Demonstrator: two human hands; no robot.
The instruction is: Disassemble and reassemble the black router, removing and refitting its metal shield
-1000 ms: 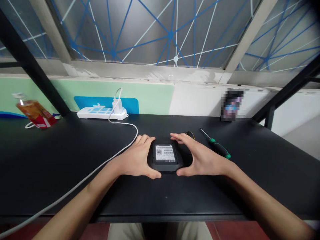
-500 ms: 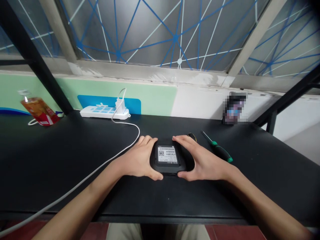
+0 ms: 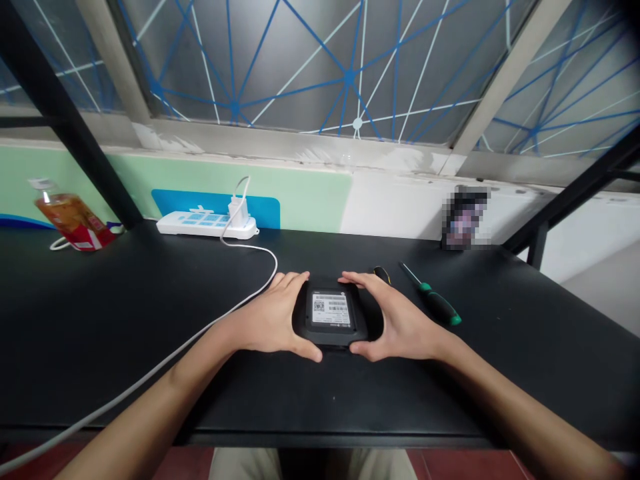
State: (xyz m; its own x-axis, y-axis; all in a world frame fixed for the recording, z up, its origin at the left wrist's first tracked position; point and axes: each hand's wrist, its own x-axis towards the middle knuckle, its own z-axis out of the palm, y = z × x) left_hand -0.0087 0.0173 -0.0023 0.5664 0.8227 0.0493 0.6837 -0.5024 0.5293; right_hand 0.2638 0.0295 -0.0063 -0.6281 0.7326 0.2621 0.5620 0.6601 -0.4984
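Note:
A black box-shaped device (image 3: 332,312) with a white printed label facing up is at the middle of the black table. My left hand (image 3: 275,319) grips its left side, fingers at the far corner and thumb at the near edge. On the right side, my right hand (image 3: 395,317) holds it the same way, with a dark gap between palm and device. Just beyond my right hand lies a green and black screwdriver (image 3: 434,299), its tip pointing away to the left. A second dark handle (image 3: 382,274) shows partly behind my right fingers.
A white power strip (image 3: 200,225) with a plugged-in charger sits by the wall. Its white cable (image 3: 200,337) runs across the table's left side under my left forearm. A drink pouch (image 3: 75,220) stands far left; a blurred-out upright object (image 3: 465,219) leans at the back right.
The whole view has shifted slightly, so everything appears a little further left. Both hands keep their places around the device.

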